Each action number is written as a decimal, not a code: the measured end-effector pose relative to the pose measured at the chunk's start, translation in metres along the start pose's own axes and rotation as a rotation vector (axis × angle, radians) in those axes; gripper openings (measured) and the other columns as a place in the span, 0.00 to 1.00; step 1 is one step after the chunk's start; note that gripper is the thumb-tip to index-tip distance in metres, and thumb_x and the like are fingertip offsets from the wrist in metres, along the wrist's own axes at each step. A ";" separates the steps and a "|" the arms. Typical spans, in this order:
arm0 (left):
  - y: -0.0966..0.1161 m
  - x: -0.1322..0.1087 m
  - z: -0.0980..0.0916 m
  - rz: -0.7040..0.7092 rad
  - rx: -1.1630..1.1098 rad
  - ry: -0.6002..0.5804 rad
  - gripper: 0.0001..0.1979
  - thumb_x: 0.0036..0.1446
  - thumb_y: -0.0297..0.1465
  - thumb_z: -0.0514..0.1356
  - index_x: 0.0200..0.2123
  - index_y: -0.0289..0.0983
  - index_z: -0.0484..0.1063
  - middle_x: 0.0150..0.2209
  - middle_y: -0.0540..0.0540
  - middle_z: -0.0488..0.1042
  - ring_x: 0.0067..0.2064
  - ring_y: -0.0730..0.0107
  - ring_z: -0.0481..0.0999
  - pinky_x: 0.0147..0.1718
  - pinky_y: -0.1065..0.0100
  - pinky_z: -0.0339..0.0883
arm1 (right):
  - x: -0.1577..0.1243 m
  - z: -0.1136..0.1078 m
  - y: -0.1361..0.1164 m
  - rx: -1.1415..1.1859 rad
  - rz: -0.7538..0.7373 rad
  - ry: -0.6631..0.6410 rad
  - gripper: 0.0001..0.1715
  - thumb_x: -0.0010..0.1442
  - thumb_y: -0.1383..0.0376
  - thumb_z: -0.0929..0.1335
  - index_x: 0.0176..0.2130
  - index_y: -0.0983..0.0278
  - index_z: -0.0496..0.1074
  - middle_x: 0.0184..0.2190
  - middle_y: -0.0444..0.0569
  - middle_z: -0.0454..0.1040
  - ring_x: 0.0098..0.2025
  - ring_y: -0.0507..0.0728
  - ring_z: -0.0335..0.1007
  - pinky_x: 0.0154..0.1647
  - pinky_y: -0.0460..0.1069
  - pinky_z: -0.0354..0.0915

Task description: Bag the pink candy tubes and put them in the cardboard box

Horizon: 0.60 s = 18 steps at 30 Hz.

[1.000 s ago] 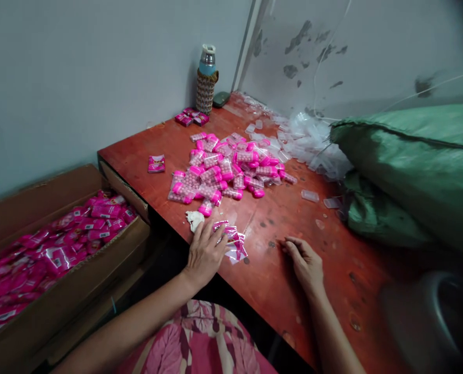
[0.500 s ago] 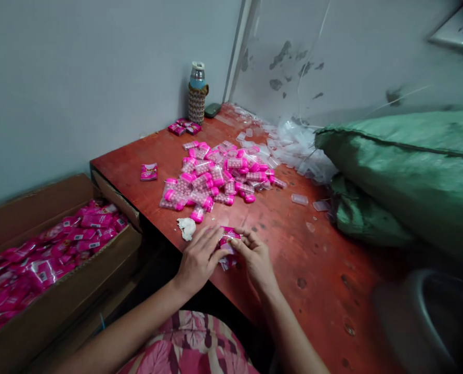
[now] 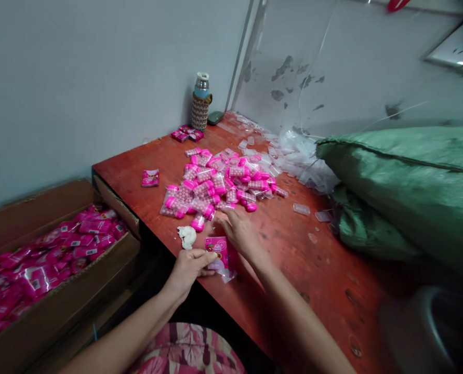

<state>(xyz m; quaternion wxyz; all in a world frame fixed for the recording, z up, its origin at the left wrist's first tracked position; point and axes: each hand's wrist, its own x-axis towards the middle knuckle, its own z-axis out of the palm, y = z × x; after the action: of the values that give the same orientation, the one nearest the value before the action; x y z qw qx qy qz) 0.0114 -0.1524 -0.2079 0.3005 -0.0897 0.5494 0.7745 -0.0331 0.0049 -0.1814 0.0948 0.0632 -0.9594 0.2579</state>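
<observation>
My left hand (image 3: 192, 266) pinches a pink printed packet (image 3: 217, 250) between thumb and fingers, at the near edge of the table. Clear plastic (image 3: 228, 275) sticks out below the packet. My right hand (image 3: 239, 232) is held out over the table with its fingers apart, at the near side of a pile of small clear tubs (image 3: 204, 189). These tubs have bright pink caps and hold small pale pink balls. A crumpled white wad (image 3: 186, 237) lies just beyond my left hand.
A cardboard box (image 3: 116, 259) at the left holds many pink packets (image 3: 75, 240). On the red table (image 3: 293, 249) are a single pink packet (image 3: 150, 178), a flask in a woven cover (image 3: 200, 110) and loose clear plastic pieces (image 3: 293, 150). A large green sack (image 3: 402, 161) bulges at the right.
My right hand has let go of the packet and moved forward to the pile of tubs. My left hand has shifted its grip and keeps the packet, whose printed face now shows.
</observation>
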 end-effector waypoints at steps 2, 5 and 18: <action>0.002 -0.002 0.000 -0.019 -0.036 0.022 0.11 0.40 0.35 0.65 0.21 0.31 0.74 0.21 0.47 0.72 0.24 0.76 0.71 0.26 0.73 0.69 | 0.019 0.008 0.006 -0.190 -0.076 -0.020 0.20 0.57 0.66 0.61 0.50 0.66 0.64 0.50 0.57 0.66 0.52 0.64 0.58 0.48 0.58 0.56; 0.011 -0.006 -0.005 -0.038 -0.083 0.063 0.11 0.39 0.34 0.66 0.21 0.30 0.74 0.21 0.48 0.72 0.24 0.76 0.70 0.25 0.73 0.69 | 0.027 0.019 0.021 -0.297 -0.131 -0.043 0.23 0.57 0.72 0.59 0.52 0.67 0.62 0.52 0.57 0.64 0.56 0.64 0.53 0.50 0.60 0.54; 0.020 0.005 -0.012 -0.046 -0.327 0.139 0.07 0.43 0.29 0.65 0.25 0.30 0.71 0.23 0.48 0.73 0.24 0.76 0.72 0.24 0.74 0.71 | -0.041 -0.026 0.041 -0.080 0.555 0.127 0.25 0.57 0.51 0.58 0.44 0.66 0.66 0.36 0.56 0.75 0.37 0.61 0.71 0.34 0.51 0.62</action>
<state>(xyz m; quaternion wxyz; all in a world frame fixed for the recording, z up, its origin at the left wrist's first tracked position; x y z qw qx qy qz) -0.0062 -0.1661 -0.1986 0.2607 -0.2034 0.4333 0.8384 0.0041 0.0564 -0.1879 0.0831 -0.2220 -0.9415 0.2395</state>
